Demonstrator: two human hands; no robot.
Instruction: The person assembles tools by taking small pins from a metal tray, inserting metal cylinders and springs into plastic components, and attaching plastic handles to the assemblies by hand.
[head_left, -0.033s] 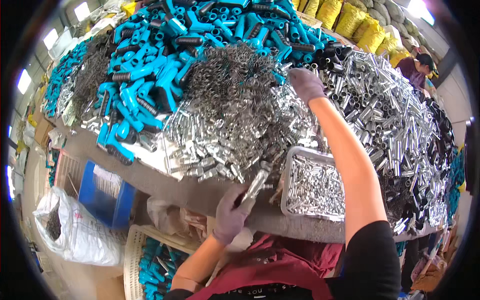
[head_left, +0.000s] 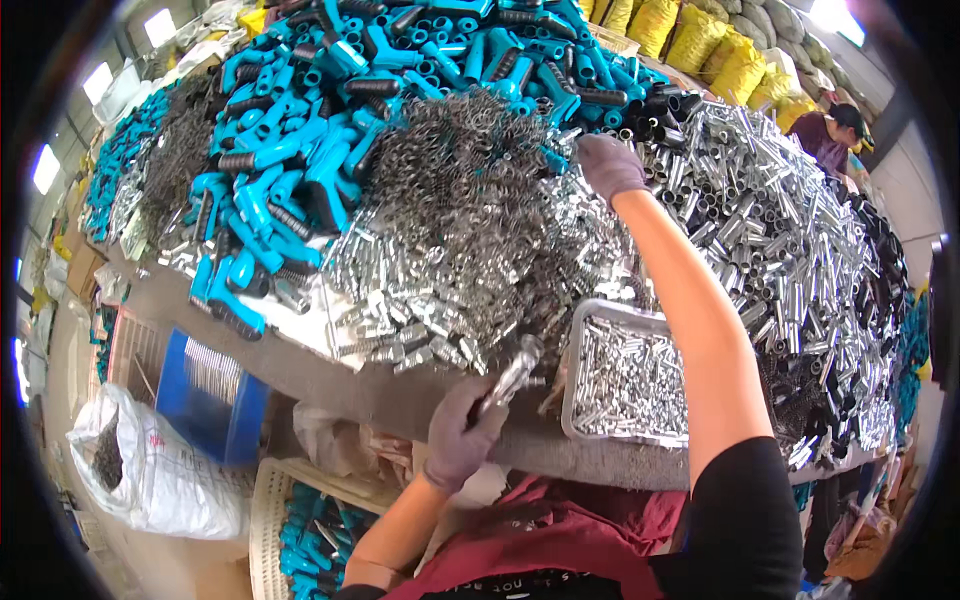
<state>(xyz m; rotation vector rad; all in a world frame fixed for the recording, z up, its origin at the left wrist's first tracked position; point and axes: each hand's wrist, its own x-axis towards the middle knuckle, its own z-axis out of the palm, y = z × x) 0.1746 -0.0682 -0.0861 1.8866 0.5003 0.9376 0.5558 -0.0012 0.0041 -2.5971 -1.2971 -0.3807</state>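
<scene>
Metal tube [head_left: 512,372] sits in my left hand [head_left: 462,432], at the near edge of the table [head_left: 330,385], just left of the clear tray [head_left: 575,395]. Gloved fingers wrapped around its lower half; upper end sticks out free. Looks rigid, light, probably slick bare metal, so I'd judge a mid-body wrap is the right hold, glove helps with grip. Not fragile by the look of it.

Long axis runs diagonal: low end in the palm near me, top end pointing up-right toward the pile. Can't tell which end is open.

Right hand [head_left: 608,165] is reached far out, gloved, fingers curled down into the wire springs [head_left: 450,210] where they meet the silver tubes [head_left: 770,230]. Can't tell if it's pinching anything.

Tray holds small silver pins. Blue plastic handles [head_left: 300,150] heaped behind the springs. White sack [head_left: 160,465] on the floor left.
</scene>
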